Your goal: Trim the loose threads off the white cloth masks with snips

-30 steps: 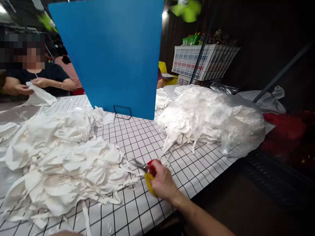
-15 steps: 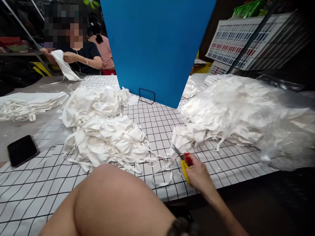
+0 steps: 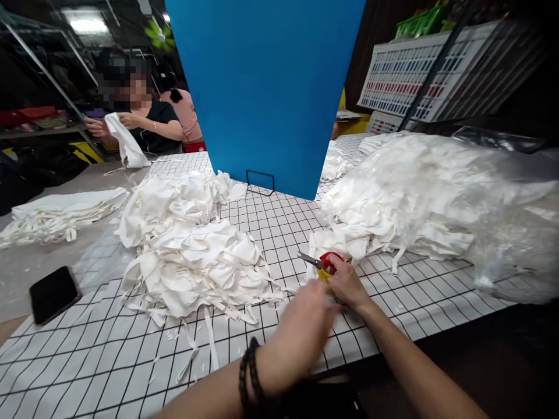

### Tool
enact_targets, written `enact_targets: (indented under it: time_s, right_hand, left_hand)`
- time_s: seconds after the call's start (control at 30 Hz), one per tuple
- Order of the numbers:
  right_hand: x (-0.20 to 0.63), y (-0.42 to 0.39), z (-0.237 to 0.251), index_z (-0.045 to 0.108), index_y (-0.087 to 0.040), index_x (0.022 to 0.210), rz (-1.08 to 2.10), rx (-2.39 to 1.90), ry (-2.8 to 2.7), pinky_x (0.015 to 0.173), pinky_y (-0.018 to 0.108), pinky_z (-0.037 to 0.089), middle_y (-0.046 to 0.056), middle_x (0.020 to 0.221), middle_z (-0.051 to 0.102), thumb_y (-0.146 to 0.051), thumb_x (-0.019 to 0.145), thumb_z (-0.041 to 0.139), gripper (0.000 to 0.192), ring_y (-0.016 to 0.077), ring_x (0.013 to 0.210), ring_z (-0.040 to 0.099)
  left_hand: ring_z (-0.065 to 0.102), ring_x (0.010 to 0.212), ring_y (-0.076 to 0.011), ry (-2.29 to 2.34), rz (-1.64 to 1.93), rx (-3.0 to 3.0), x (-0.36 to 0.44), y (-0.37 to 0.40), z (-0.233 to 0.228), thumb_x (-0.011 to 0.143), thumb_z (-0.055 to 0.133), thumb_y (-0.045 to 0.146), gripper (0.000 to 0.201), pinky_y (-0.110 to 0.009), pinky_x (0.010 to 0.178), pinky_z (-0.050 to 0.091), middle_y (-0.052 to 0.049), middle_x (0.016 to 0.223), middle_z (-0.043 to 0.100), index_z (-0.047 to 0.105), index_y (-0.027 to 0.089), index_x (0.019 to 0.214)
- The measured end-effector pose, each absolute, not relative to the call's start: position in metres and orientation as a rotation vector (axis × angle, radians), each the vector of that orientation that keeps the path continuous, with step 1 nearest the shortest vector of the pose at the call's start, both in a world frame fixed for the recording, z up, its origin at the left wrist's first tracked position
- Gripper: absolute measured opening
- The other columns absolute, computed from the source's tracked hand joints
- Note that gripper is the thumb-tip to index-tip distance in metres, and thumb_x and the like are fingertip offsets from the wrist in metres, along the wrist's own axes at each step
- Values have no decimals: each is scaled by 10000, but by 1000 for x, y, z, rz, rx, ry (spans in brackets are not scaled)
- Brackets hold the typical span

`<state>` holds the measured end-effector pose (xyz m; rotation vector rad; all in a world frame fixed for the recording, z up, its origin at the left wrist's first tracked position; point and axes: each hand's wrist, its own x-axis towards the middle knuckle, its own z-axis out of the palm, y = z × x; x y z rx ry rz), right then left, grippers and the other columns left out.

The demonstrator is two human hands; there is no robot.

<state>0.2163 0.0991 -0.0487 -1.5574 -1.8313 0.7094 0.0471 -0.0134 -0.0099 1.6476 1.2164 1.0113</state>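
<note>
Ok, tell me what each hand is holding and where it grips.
The right hand holds the scissors by their red and yellow handles. The left hand is blurred; no held object is visible.

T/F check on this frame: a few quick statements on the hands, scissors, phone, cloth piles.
1. The right hand grips the red-and-yellow-handled scissors. True.
2. The left hand rests on the black phone. False: the phone lies untouched far to the left on the white grid-patterned tablecloth.
3. A dark beaded bracelet sits on the left wrist. True.
4. The heap of white fabric pieces left of the scissors is wrapped in clear plastic. False: it lies loose; the plastic-covered white pile is on the right.
5. The tall blue board lies flat on the table. False: it stands upright.
</note>
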Motion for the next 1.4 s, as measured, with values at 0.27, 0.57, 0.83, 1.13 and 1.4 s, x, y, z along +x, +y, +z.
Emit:
enact_targets:
  time_s: [0.27,0.57,0.83,1.13,1.4]
  right_hand:
    - [220,106,-34,578,-195,880,868,-1411,-1934,625,249,431,0,785,638,-211,751,529,138,143,676,557]
    - [221,97,-38,540,-197,826,858,-1379,-1922,576,242,386,-20,698,564,-199,735,551,91,136,625,495]
    - [204,104,16,508,-218,784,872,-1256,-2005,534,229,332,-52,656,532,-200,740,581,88,113,577,456]
    - [149,112,-10,634,-176,823,1514,-1226,-2038,568,240,451,17,785,675,-196,664,684,168,152,651,593]
    - [212,78,10,540,-199,834,1227,-1384,-1691,630,243,436,-28,747,556,-275,736,702,204,137,686,520]
  left_hand:
    - [611,890,-264,1605,430,1898,41,43,-40,795,662,291,242,-351,778,453,-93,968,612,626,160,995]
    - [570,662,-159,1515,695,1668,43,41,-35,886,525,332,150,-268,636,393,-57,846,672,553,188,856]
    - [453,489,-92,1104,781,1031,37,23,-37,829,607,417,285,-226,532,374,-95,812,743,539,150,902]
    - [594,899,-212,1249,1117,1290,16,-7,-23,881,591,427,306,-307,816,443,-100,939,651,702,160,779]
    - [468,1261,-300,1112,1301,1181,20,-2,-22,879,614,355,303,-356,947,421,-133,1392,509,583,171,641]
